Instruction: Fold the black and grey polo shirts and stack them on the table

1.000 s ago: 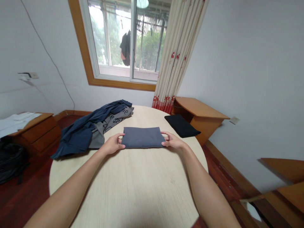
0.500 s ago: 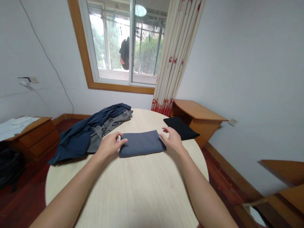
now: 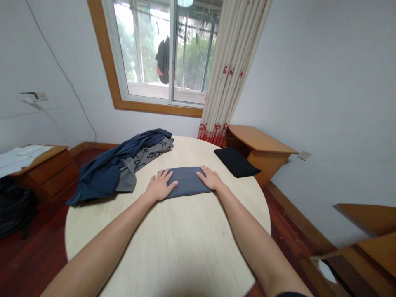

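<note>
A folded grey-blue cloth (image 3: pixel 187 180) lies on the round light-wood table (image 3: pixel 173 243) in front of me. My left hand (image 3: pixel 160 186) rests flat on its left part, fingers stretched out. My right hand (image 3: pixel 210 178) lies flat on its right part, fingers spread. Neither hand holds anything.
A heap of dark blue and grey clothes (image 3: pixel 120 165) covers the table's far left. A folded black cloth (image 3: pixel 236 161) lies at the far right edge. A low wooden cabinet (image 3: pixel 261 150) stands behind it, a drawer unit (image 3: pixel 46 169) at the left, a window and curtain beyond.
Both hands left the cloth's side edges and came down flat on top of it. The cloth sits a little straighter on the table.
</note>
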`<state>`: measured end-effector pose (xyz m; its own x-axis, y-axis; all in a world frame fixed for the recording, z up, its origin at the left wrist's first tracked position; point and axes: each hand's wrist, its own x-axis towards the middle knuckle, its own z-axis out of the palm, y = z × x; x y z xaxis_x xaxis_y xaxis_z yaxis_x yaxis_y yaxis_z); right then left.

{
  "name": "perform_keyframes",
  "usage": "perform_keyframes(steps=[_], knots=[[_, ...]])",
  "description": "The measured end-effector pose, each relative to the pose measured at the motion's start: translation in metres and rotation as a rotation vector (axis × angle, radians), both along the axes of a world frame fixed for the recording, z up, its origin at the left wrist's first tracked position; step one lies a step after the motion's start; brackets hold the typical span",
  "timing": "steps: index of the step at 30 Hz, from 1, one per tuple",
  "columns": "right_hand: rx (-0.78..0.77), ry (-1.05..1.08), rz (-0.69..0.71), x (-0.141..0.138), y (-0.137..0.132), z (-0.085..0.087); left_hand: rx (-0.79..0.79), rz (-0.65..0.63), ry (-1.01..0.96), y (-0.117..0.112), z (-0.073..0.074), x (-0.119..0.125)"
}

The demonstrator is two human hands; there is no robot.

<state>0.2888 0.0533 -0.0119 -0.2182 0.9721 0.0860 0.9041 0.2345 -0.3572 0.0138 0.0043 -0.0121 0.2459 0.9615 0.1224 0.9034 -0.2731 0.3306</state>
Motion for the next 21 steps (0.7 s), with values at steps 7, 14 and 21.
perform_keyframes(steps=[7,14,21], knots=[[0.155,0.021,-0.138,0.018,-0.006,0.009,0.033,0.218,0.027,0.001,0.011,-0.026],[0.155,0.163,-0.211,0.020,-0.014,0.015,0.002,0.257,-0.245,0.001,0.014,-0.035],[0.153,0.382,-0.080,0.023,-0.002,-0.001,0.103,0.148,-0.539,0.010,0.006,-0.036]])
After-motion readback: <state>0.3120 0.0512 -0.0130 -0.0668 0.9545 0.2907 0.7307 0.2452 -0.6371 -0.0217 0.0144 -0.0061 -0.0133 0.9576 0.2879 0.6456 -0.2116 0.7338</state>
